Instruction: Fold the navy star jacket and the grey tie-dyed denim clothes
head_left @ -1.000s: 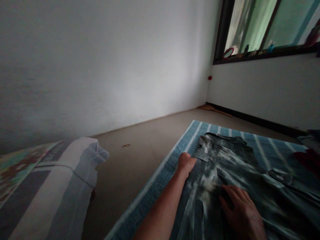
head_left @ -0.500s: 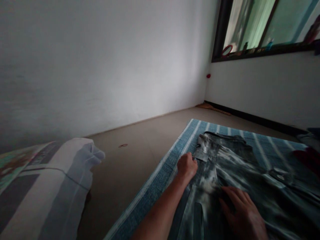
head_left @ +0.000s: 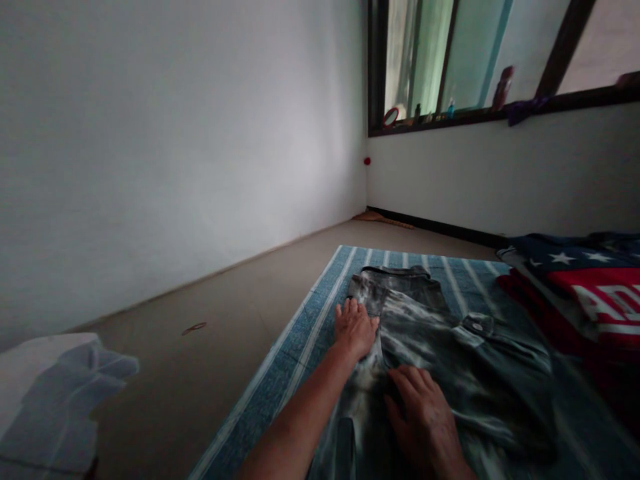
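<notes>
Beneath the left hand (head_left: 356,328) and the right hand (head_left: 427,417): one garment of dark grey-and-white mottled cloth (head_left: 415,320), laid on a blue fabric cover with white stripes (head_left: 280,393).

Left hand: open, palm down, fingers slightly spread, resting on the garment near its far left edge; nothing seen gripped.

Right hand: nearer the camera, fingers loosely bent, thumb apart, resting on the garment; no fold visibly pinched.

Beyond the left hand: the garment's far end, dark-edged.

Right of both hands: a tab with a round button (head_left: 479,327); farther right, folded clothes in navy, red and white, with stars and lettering (head_left: 590,287).

Left of both hands: beige floor (head_left: 235,320), bearing a thin brown loop (head_left: 194,329); farther left, a pale grey-and-white cloth bundle (head_left: 60,393).

Well beyond the hands: a dark-framed window (head_left: 377,67), with a small red-rimmed mirror (head_left: 391,117) at its ledge.
</notes>
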`<state>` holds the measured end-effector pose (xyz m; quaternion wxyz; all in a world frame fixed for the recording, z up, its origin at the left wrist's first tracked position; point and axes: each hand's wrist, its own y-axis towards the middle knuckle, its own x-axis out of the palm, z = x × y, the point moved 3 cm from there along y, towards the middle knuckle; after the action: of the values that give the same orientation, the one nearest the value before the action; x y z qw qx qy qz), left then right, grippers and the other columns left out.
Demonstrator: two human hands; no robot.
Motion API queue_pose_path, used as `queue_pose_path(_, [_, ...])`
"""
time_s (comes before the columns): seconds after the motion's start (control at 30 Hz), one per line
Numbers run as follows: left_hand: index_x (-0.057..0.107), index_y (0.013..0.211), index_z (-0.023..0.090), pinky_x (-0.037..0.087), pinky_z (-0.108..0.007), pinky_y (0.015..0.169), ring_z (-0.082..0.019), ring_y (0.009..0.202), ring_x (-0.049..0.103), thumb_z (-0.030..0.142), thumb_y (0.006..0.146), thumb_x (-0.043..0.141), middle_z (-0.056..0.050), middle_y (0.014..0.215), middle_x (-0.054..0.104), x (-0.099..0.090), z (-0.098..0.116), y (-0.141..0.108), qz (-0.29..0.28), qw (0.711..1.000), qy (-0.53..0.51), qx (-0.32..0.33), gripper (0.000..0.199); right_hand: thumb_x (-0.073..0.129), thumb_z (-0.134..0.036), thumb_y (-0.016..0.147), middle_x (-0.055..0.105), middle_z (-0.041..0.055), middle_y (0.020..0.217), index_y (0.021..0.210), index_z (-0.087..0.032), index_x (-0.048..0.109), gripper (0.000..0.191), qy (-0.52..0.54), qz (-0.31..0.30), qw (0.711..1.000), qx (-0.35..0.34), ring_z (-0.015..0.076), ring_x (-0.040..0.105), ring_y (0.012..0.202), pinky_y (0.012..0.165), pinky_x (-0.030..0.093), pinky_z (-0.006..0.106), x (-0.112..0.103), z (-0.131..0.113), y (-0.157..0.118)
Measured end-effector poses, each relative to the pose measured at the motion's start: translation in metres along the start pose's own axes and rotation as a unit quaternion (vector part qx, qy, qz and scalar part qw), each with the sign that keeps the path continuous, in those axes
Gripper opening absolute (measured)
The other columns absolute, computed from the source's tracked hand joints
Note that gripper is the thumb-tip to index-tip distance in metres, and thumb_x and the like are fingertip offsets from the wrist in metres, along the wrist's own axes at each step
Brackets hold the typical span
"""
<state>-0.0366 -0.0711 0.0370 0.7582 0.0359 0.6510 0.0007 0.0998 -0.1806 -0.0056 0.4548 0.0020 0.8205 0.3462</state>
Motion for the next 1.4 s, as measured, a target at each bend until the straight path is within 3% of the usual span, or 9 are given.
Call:
queue_pose_path(0.17, [0.048,0.133,0.014,0.022,-0.042,0.115,-0.024,0.142,0.026,0.038,0.095,0.038,-0.012,0.152,0.035,0.010,0.029,0.030,-0.001,0.998,-0.005,0.064,0.046,0.050,-0.011,0.078,0.065,0.0054,0.093,0.097,-0.023,0.061,0.025,0.012,0.013,0.999,0.038,0.0226,0.059,0.083,0.069,0.045,0.034,-0.006,-0.012,0.006])
queue_pose_path(0.33, [0.040,0.141,0.015,0.024,-0.051,0.113,-0.027,0.140,0.031,0.043,0.096,0.030,-0.014,0.151,0.037,0.029,0.036,0.051,-0.011,0.998,-0.008,0.061,0.054,0.051,-0.010,0.076,0.064,0.0047,0.091,0.096,-0.023,0.060,0.026,0.023,0.026,0.998,0.050,0.0233,0.058,0.082,0.068,0.042,0.035,-0.008,-0.014,0.010])
queue_pose_path(0.63, [0.041,0.141,0.018,0.028,-0.055,0.109,-0.029,0.138,0.034,0.044,0.096,0.031,-0.014,0.150,0.038,0.026,0.034,0.055,-0.021,0.998,0.000,0.061,0.054,0.051,-0.009,0.074,0.063,0.0037,0.086,0.093,-0.023,0.060,0.025,0.030,0.038,0.997,0.053,0.0231,0.056,0.079,0.066,0.040,0.034,-0.011,-0.017,0.012])
queue_pose_path(0.77, [0.042,0.141,0.018,0.028,-0.056,0.109,-0.031,0.138,0.033,0.041,0.096,0.031,-0.014,0.150,0.038,0.025,0.035,0.049,0.014,0.997,-0.003,0.072,0.051,0.051,-0.008,0.074,0.062,0.0034,0.085,0.092,-0.023,0.059,0.025,0.030,0.043,0.997,0.059,0.0234,0.055,0.078,0.066,0.040,0.035,-0.010,-0.018,0.013])
queue_pose_path(0.97, [0.044,0.139,0.024,0.027,-0.045,0.114,-0.022,0.140,0.030,0.034,0.097,0.034,-0.004,0.152,0.036,0.025,0.037,0.044,0.040,0.991,-0.008,0.126,0.045,0.054,-0.007,0.071,0.062,0.0025,0.083,0.089,-0.023,0.058,0.024,0.047,0.041,0.997,0.048,0.0220,0.055,0.076,0.066,0.040,0.032,-0.008,-0.017,0.013])
queue_pose_path(1.17, [0.046,0.137,0.022,0.028,-0.050,0.113,-0.024,0.137,0.037,0.033,0.097,0.036,-0.007,0.150,0.040,0.028,0.035,0.049,0.036,0.991,-0.017,0.127,0.043,0.051,-0.011,0.082,0.063,0.0046,0.088,0.092,-0.022,0.059,0.017,-0.023,0.075,0.995,0.058,0.0208,0.056,0.081,0.073,0.040,0.032,-0.043,0.003,0.034])
queue_pose_path(1.23, [0.047,0.137,0.022,0.027,-0.050,0.113,-0.024,0.137,0.037,0.032,0.097,0.037,-0.008,0.150,0.040,0.029,0.035,0.050,0.044,0.990,-0.021,0.130,0.042,0.053,-0.013,0.083,0.063,0.0066,0.092,0.090,-0.021,0.061,0.013,-0.100,0.050,0.989,0.100,0.0230,0.056,0.086,0.077,0.040,0.034,-0.063,0.023,0.050])
queue_pose_path(1.33, [0.049,0.135,0.023,0.029,-0.050,0.112,-0.025,0.137,0.037,0.030,0.096,0.038,-0.007,0.148,0.042,0.028,0.035,0.049,0.055,0.988,-0.026,0.141,0.041,0.057,-0.020,0.084,0.063,0.0105,0.095,0.096,-0.019,0.063,0.014,-0.209,-0.066,0.962,0.161,0.0282,0.056,0.093,0.077,0.041,0.037,-0.083,0.059,0.070])
queue_pose_path(1.4, [0.051,0.134,0.023,0.032,-0.049,0.111,-0.025,0.136,0.038,0.030,0.096,0.038,-0.006,0.147,0.045,0.027,0.036,0.049,0.059,0.987,-0.028,0.145,0.040,0.061,-0.023,0.081,0.062,0.0140,0.104,0.106,-0.016,0.062,0.026,-0.226,-0.146,0.942,0.201,0.0322,0.055,0.102,0.079,0.041,0.040,-0.085,0.079,0.075])
